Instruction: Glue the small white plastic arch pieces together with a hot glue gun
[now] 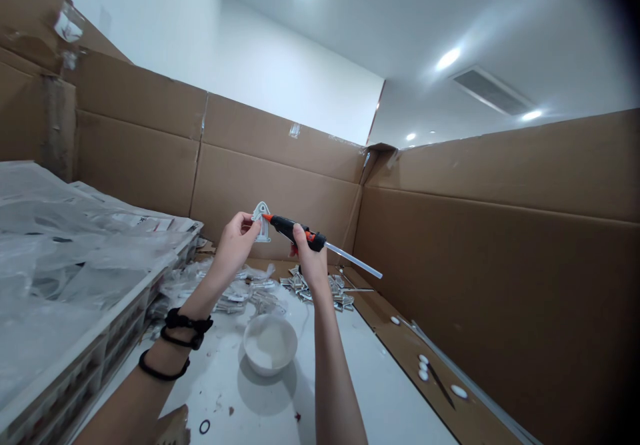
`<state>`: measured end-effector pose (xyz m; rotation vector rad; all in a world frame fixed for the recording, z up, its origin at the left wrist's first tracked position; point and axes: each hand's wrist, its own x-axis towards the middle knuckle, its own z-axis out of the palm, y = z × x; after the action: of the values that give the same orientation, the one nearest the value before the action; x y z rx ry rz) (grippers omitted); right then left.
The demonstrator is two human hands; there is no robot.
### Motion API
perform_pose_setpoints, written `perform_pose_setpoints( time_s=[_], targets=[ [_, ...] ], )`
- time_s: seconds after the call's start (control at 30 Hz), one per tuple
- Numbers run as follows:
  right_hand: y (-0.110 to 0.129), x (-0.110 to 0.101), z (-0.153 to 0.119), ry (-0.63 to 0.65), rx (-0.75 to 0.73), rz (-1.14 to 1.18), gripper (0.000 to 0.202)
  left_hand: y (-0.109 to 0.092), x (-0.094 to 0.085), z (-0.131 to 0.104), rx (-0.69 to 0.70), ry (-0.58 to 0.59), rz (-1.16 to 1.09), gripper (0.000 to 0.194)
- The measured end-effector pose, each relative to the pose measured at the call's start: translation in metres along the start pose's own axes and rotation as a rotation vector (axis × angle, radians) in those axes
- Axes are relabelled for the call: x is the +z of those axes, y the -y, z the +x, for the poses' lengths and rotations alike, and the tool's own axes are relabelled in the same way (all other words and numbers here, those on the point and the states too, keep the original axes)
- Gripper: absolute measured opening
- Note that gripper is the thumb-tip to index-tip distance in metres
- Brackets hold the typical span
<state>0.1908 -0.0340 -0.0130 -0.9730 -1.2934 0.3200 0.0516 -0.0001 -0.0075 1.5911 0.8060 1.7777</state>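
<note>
My left hand (240,235) pinches a small pale arch-shaped piece (262,223) upright, in front of the cardboard wall. In my right hand (310,255) is a black glue gun (287,227) with an orange tip, the fingers closed round its grip. Its tip points left and meets or nearly meets the upper part of the pale piece. A translucent glue stick (355,260) juts out of the gun's back end. Both hands are raised above the white table (225,378).
A white bowl (271,345) stands below the hands. Behind it lie bagged parts (235,296) and a heap of small pieces (345,298). Plastic bags (75,252) cover a crate at left. White oval pieces (459,392) and a dark thin tool (441,386) lie at right.
</note>
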Motion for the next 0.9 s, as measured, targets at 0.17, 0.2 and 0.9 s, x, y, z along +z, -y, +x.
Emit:
perform_pose_setpoints(
  time_s=[0.17, 0.2, 0.9],
  targets=[
    [0.000, 0.000, 0.000, -0.009, 0.005, -0.025, 0.052, 0.000, 0.000, 0.000, -0.008, -0.002, 0.009, 0.022],
    [-0.001, 0.000, 0.000, -0.011, 0.010, -0.035, 0.052, 0.000, 0.000, 0.000, -0.007, -0.001, 0.011, 0.022],
    [0.008, -0.028, 0.006, -0.384, -0.108, -0.384, 0.049, -0.007, -0.005, 0.001, 0.028, -0.060, -0.083, 0.017]
  ],
)
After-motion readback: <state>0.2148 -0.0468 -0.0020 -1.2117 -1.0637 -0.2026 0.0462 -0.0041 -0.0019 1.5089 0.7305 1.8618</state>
